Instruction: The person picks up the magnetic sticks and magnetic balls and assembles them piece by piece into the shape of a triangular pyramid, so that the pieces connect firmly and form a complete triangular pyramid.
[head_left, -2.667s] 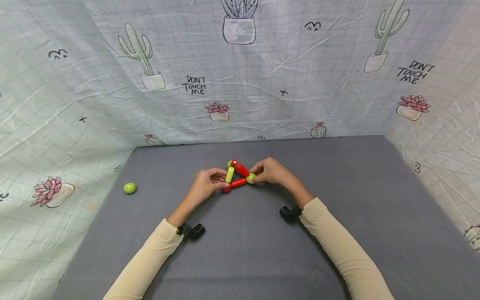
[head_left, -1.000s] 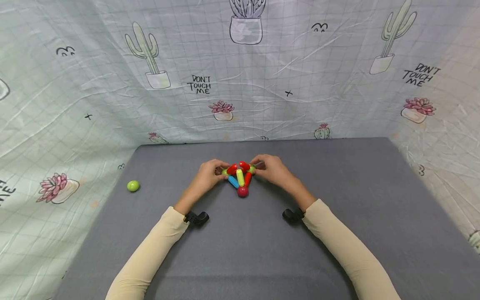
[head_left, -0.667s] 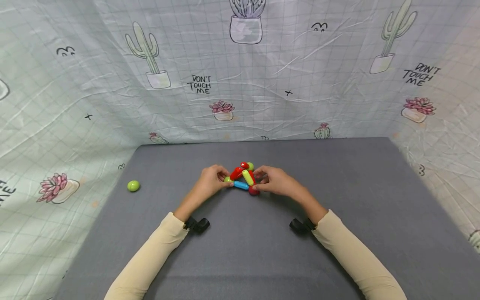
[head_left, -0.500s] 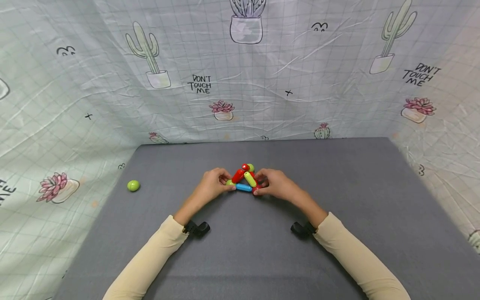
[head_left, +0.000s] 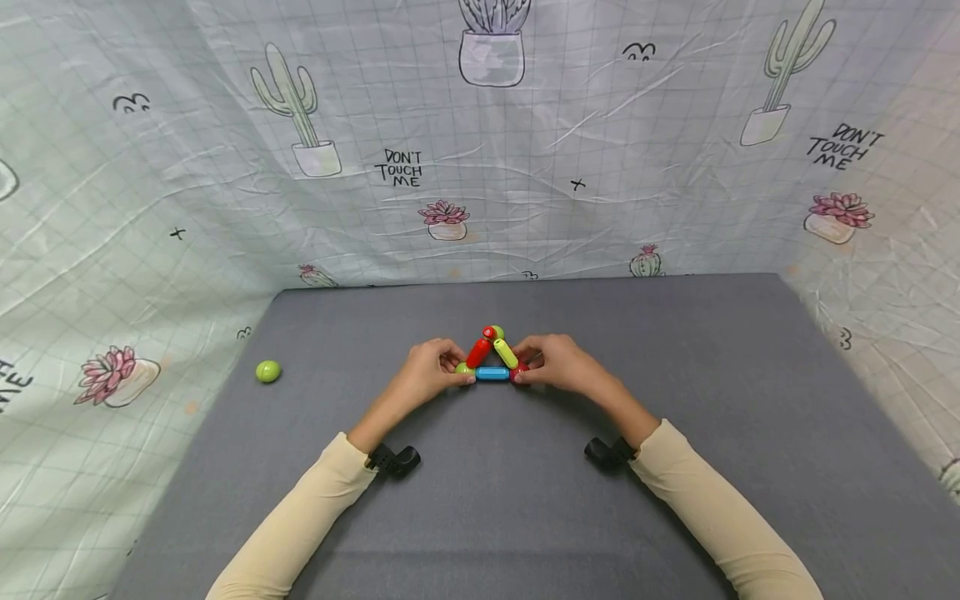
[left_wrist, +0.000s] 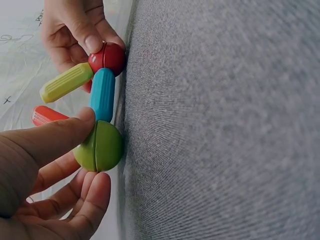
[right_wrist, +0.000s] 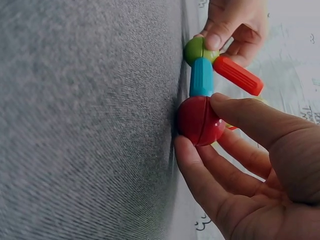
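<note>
My left hand (head_left: 431,367) pinches a green ball (left_wrist: 100,147) between thumb and fingers. A dark red ball (right_wrist: 200,121) is gripped the same way by my right hand (head_left: 558,362). These are magnetic building-set pieces by their look, and a blue rod (head_left: 492,373) joins the two balls along the front. From the green ball a red rod (head_left: 477,352) slants up and back. A yellow-green rod (head_left: 506,353) slants from the dark red ball toward it. Behind their upper ends sits a second green ball (head_left: 498,332). Other parts at the back are hidden.
A loose green ball (head_left: 267,372) lies far left on the grey table (head_left: 480,500). Behind the table's back edge hangs a cloth (head_left: 540,150) printed with cacti. Each wrist carries a black camera mount (head_left: 396,460).
The joined pieces have been turned, bringing the dark red ball from front left to front right. My left hand switched to a green ball; my right hand switched to the dark red ball.
</note>
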